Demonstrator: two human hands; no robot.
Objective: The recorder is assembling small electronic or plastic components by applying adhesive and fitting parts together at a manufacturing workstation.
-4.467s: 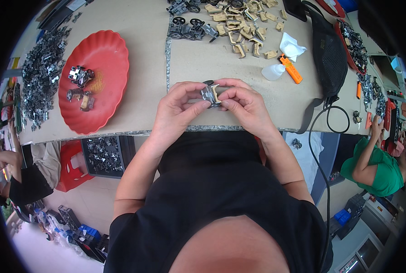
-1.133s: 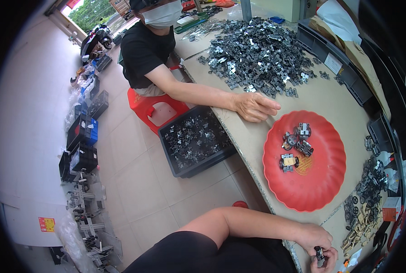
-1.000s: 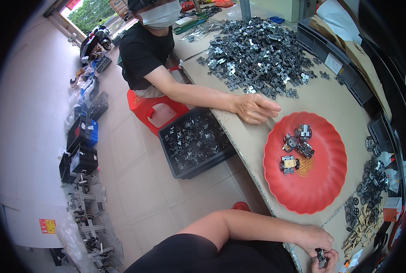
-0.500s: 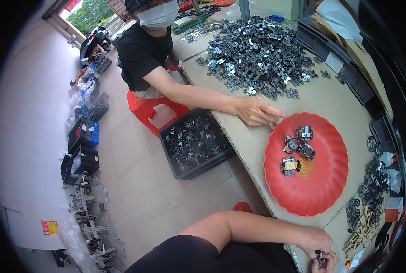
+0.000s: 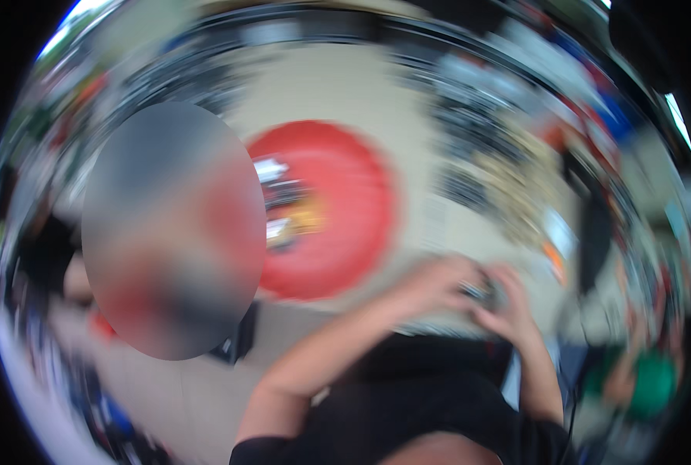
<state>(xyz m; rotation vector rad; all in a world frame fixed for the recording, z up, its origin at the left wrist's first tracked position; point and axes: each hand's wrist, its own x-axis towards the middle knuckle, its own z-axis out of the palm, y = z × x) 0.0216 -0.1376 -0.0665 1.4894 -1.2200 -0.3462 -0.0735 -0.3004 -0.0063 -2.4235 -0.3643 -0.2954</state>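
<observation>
The whole view is smeared by motion. Near the table's front edge my left hand [image 5: 445,280] and my right hand [image 5: 508,304] meet in front of my body. Between their fingertips sits a small dark toy car part [image 5: 476,290], with a pale glint on it; its detail is lost in the blur. Fingers of both hands are bent around it. Left of my hands lies a red scalloped dish [image 5: 361,225]. A few small toy cars [image 5: 282,225], black, silver and yellowish, rest in its left part.
Dark parts [image 5: 469,116] and tan parts [image 5: 520,178] lie heaped on the table [image 5: 330,77] at the right. A blurred oval patch hides much of the left side. A person in green [image 5: 644,380] is at the far right.
The view has swung right, so the dish and my hands now appear further left and higher. My hands still hold the small dark part. The co-worker's reaching hand is no longer visible.
</observation>
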